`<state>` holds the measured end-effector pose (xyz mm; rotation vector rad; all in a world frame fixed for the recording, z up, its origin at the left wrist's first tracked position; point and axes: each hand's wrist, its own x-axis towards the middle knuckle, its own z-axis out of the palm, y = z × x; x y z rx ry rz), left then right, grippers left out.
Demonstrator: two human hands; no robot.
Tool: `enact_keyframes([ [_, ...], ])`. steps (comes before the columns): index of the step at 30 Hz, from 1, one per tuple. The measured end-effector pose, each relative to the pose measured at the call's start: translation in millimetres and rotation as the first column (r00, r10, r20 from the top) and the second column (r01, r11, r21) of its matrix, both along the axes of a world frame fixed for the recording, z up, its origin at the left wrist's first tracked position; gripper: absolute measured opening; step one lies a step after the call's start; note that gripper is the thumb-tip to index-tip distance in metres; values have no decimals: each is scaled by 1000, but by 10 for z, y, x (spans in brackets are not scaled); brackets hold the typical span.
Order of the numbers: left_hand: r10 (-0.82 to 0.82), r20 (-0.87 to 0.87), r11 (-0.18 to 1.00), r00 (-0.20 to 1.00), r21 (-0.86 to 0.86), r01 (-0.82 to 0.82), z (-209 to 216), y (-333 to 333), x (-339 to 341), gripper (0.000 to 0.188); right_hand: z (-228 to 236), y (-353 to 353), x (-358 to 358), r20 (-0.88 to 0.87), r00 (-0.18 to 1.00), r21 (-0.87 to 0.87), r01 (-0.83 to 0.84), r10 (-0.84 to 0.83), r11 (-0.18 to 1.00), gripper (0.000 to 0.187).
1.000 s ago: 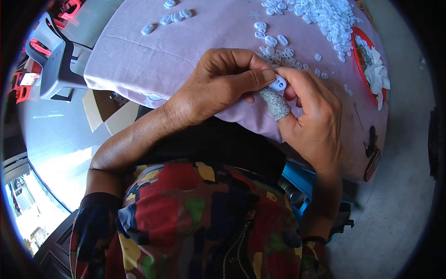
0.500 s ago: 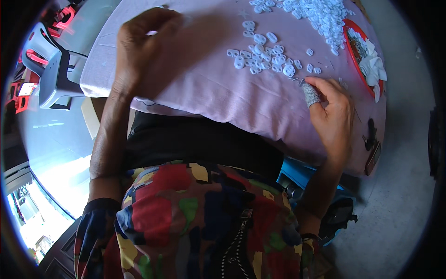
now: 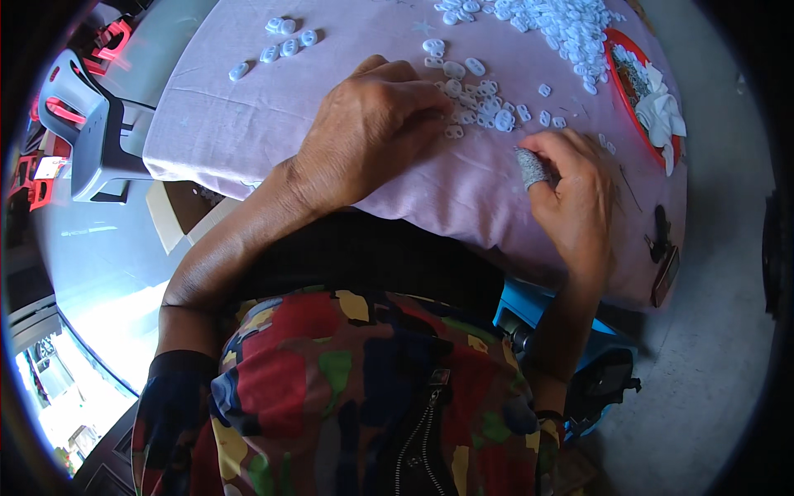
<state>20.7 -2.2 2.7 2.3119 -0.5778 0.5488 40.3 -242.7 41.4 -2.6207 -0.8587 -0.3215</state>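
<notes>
Room lit strongly left of the left hand point(image 3: 368, 124), dimmer right of the right hand point(image 3: 577, 186).
Table point(image 3: 223, 124) with pink cloth lies beneath both hands. Left of the left hand: grey chair point(image 3: 89, 136), red stools point(image 3: 41, 194) beyond, glossy floor point(image 3: 107, 248) bearing white glare. Farther down that side, a bright opening point(image 3: 62, 376). Right of the right hand: matte grey floor point(image 3: 715, 215).

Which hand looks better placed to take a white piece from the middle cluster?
Probably the left hand: its fingers are right at the cluster's left edge. The right hand sits apart from it, toward the lower right.
</notes>
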Motion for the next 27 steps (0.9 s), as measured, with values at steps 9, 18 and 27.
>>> enact_keyframes([
  [9, 59, 78, 998, 995, -13, -58, -29, -20, 57, 15, -41, -57, -9, 7, 1000, 113, -21, 21, 993, 27],
  [18, -8, 43, 999, 999, 33, 6, -27, -79, 40, 14, -83, -44, -21, -130, 992, 421, 55, 0, 905, 22],
  [27, -2, 59, 1000, 998, 10, 1, -49, -79, 23, 12, -128, -115, -43, -205, 977, 479, 148, -54, 865, 14],
])
